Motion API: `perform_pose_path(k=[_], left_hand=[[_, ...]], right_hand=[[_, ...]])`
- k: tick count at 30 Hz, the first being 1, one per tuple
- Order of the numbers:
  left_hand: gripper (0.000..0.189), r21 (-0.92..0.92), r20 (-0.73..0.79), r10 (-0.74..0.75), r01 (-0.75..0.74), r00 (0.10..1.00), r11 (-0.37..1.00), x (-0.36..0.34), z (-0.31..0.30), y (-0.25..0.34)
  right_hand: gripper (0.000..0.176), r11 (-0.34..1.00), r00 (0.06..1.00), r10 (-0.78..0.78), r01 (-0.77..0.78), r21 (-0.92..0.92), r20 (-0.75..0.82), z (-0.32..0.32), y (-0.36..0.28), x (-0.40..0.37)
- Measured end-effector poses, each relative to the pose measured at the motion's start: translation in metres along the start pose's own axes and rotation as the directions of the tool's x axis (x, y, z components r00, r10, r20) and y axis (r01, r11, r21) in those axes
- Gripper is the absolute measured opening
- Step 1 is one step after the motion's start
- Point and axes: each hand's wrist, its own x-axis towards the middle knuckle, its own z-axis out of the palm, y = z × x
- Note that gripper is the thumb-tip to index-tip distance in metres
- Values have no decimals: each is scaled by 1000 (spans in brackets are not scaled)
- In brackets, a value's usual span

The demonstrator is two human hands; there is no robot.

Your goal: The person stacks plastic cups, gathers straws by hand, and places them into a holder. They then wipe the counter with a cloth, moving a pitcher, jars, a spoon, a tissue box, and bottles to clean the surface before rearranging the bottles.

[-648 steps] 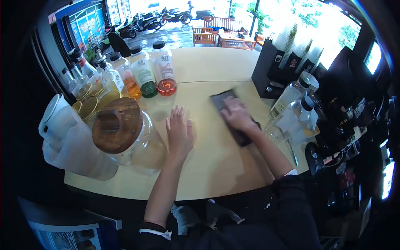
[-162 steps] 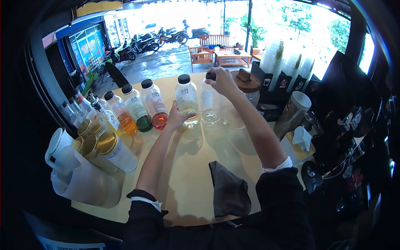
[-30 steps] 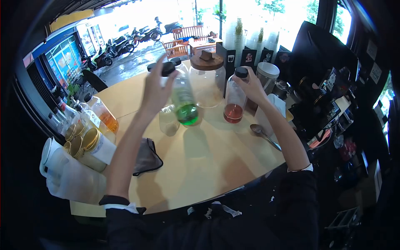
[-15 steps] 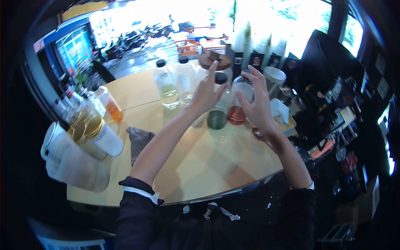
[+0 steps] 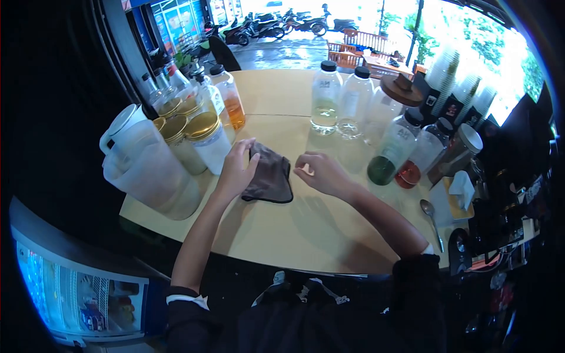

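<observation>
A dark grey-brown cloth (image 5: pixel 269 176) lies folded on the pale wooden table (image 5: pixel 276 235). My left hand (image 5: pixel 237 170) is at the cloth's left edge, fingers apart, with the thumb over its upper left part; whether it touches the cloth is unclear. To the right of the cloth, a short gap away, is my right hand (image 5: pixel 321 172), its fingers curled and thumb near the fingertips, with nothing visible between them. A jar with a gold lid (image 5: pixel 209 141) stands left of my left hand. The bottle with green liquid (image 5: pixel 391 156) is right of my right hand.
Left: a frosted pitcher (image 5: pixel 153 170), more jars and a bottle of orange liquid (image 5: pixel 231 103). Back: two black-capped bottles (image 5: pixel 325 97) and a wooden-lidded jar (image 5: pixel 376 117). Right: a bottle with red liquid (image 5: pixel 414 162), a tissue box (image 5: pixel 444 203), a spoon (image 5: pixel 434 220) and stacked cups (image 5: pixel 442 76).
The view has turned left. Both hands have left the bottles and come down and left to either side of the cloth. My right hand's fingers have curled.
</observation>
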Motion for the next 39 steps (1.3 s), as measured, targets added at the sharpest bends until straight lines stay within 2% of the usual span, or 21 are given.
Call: perform_pose_path(k=[3,6,8,11,13,14,16,18,19,24,26,27,28,30,31,32,34,35,36,37,39], left_hand=[[31,-11,46,-192,193,980,981,-25,-14,-15],[26,88,146,-381,372,913,924,-46,-3,-33],[26,190,204,-418,383,885,904,-50,4,-38],[27,264,257,-365,298,895,917,-45,6,-36],[21,-25,363,-319,351,876,936,-30,2,-35],[21,-28,363,-311,344,878,939,-22,2,-32],[21,-235,362,-88,183,928,955,0,-6,1],[21,-248,397,-7,115,918,962,21,-18,41],[21,-260,428,64,55,902,964,30,-24,56],[25,-337,439,154,3,885,941,65,-40,75],[23,-389,281,89,29,956,921,80,-45,73],[27,-399,248,101,7,964,917,89,-41,62],[27,-403,249,102,7,963,915,91,-33,56],[36,-201,84,81,-62,993,978,93,-15,43],[44,-105,165,54,-37,985,994,94,-6,27],[41,9,148,124,-127,981,992,90,8,3],[42,130,338,-69,26,939,991,68,12,-5],[44,205,414,-138,56,900,977,54,19,-18],[46,282,481,-212,78,851,956,40,25,-31],[48,291,518,-255,113,817,950,27,26,-37],[50,299,553,-296,145,779,943,3,32,-51]], right_hand=[[19,988,987,119,-128,87,106,44,10,30],[18,985,977,135,-150,81,165,61,-2,45],[18,993,989,65,-77,89,130,71,-6,47],[18,996,993,33,-42,74,118,58,-16,43],[21,996,988,67,-75,53,139,47,-15,40],[28,989,994,53,-65,129,97,41,-11,40],[36,978,998,46,-54,201,42,28,-5,41],[50,892,992,-124,121,436,-22,12,-1,42],[50,880,992,-77,20,475,102,4,5,44],[24,766,992,-69,-17,643,108,-15,30,39],[19,567,988,45,-147,811,147,-37,26,31],[21,531,982,165,-168,831,93,-50,13,27],[21,532,981,169,-170,830,93,-49,21,26],[25,884,975,201,-140,445,-93,-45,41,29],[37,966,962,246,-234,107,-121,-47,30,20],[37,967,962,246,-234,102,-121,-36,37,15],[51,955,996,-43,18,-298,-77,-6,65,9],[51,952,996,-47,20,-306,-81,3,67,8],[55,944,996,-80,92,-318,48,15,64,9],[59,934,978,-108,162,-318,180,28,62,11],[61,929,970,-75,152,-336,233,58,61,20]])
